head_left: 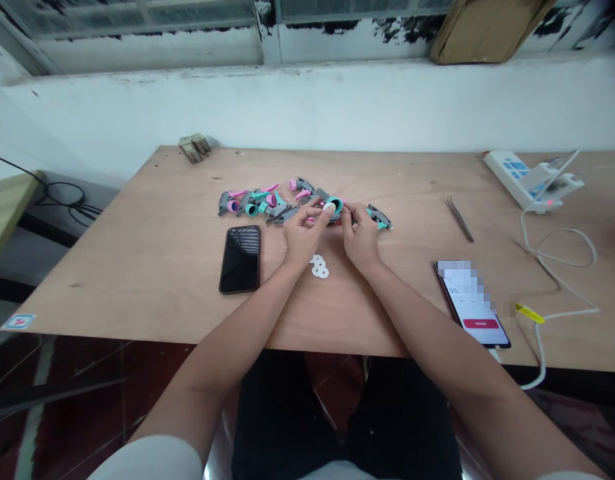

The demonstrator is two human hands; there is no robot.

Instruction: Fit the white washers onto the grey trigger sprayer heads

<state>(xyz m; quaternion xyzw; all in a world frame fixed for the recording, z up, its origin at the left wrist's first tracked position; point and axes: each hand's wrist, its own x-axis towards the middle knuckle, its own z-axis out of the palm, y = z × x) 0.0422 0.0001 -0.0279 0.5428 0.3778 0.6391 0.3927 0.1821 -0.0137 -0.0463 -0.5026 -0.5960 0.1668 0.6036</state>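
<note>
1. Work in hand, as I read it: white rings and trigger heads. Looks part-way through one unit.
2. Left hand [305,230]: thumb and forefinger pinching one white ring [329,207], held just beside the collar mouth. Can't tell if it touches the rim.
3. Right hand [360,232]: fingers closed on a head at its teal collar [336,203], mouth turned up toward the camera. Exact fingertip contact is partly hidden.
4. Hands near each other over the front of the pile, mid-table, not pressed together.
5. Done: ring picked out, collar presented. Ring not seated in this one, judging by where it sits.
6. Left: a small overlapping cluster of loose rings [319,268] on the table between the forearms, below the hands. Exact count unclear.
7. Pile [240,202] of grey heads with pink and teal parts spreads to the left, behind and right of the hands. Can't tell which collars already have a ring; too small to see inside.
8. So: overall progress not readable from the pile. My guess is several units left, given the loose rings.
9. Tweezers [460,219] lie off to the right, unheld.
</note>
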